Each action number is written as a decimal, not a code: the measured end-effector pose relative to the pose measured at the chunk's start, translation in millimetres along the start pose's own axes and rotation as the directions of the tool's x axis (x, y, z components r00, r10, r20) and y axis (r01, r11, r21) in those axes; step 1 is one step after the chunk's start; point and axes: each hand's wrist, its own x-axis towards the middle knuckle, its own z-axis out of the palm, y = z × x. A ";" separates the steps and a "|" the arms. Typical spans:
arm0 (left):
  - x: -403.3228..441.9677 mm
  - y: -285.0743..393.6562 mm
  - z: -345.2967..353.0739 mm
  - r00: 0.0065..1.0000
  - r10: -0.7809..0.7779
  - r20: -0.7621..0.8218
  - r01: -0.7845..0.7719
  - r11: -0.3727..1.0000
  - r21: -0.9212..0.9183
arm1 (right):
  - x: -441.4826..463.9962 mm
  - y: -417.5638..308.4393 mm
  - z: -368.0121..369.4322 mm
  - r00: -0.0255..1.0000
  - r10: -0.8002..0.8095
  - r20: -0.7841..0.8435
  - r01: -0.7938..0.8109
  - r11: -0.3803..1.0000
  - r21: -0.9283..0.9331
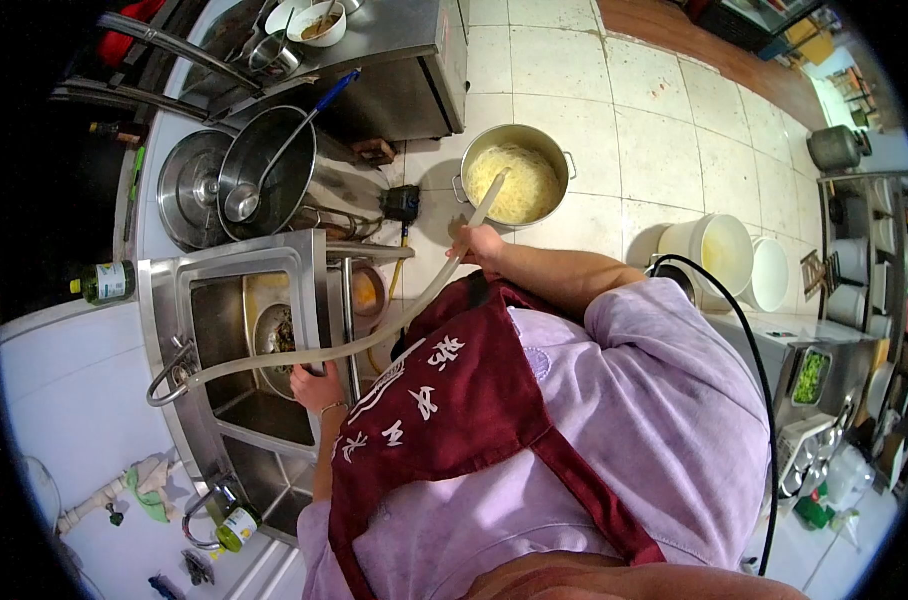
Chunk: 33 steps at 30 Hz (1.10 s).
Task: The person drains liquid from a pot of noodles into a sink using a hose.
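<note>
A pale translucent hose (369, 343) runs from the sink faucet (169, 385) across the sink to a large metal pot (566, 187) on the floor. My right hand (479, 248) is wrapped around the hose near its far end, which points into the pot. Pale yellow strands like noodles (524, 185) fill the pot. At the sink's near edge, my left hand (319, 388) lies just below the hose, thumb and fingers apart; whether it touches the hose is unclear. A pan with dark bits (274, 335) sits in the sink basin (214, 315).
Left of the floor pot stands a tall stockpot (304, 165) with a blue-handled ladle (294, 140). A steel counter (399, 60) bears bowls. White buckets (714, 250) stand on the right. A bowl (367, 290) sits beside the sink on the floor, and a black cable (759, 390) hangs near my shoulder.
</note>
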 end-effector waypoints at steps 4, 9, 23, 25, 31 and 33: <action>-0.5 -0.4 0.9 1.000 0.005 -0.009 -0.005 1.000 -0.007 | -0.2 -0.5 -1.1 1.000 0.008 -0.003 -0.008 1.000 -0.001; 0.9 0.8 -2.3 0.999 -0.001 0.036 0.002 1.000 -0.014 | -0.3 -1.4 -0.9 1.000 0.007 0.009 -0.007 1.000 -0.003; 0.0 0.1 0.5 1.000 0.014 -0.011 -0.014 1.000 -0.012 | 1.7 -1.6 -0.6 0.999 -0.023 0.031 0.022 0.999 0.028; 0.3 0.0 0.5 1.000 0.010 -0.013 -0.010 1.000 -0.010 | -3.2 -3.2 1.6 1.000 0.003 -0.012 -0.003 1.000 0.031; 1.1 0.2 0.1 1.000 -0.009 0.021 0.009 1.000 0.007 | -1.4 -4.1 0.0 0.999 -0.010 0.032 0.007 0.998 0.069; 1.1 0.9 -1.0 1.000 -0.006 0.023 0.006 1.000 -0.005 | -2.7 -4.0 1.2 1.000 0.005 0.013 -0.005 0.999 0.038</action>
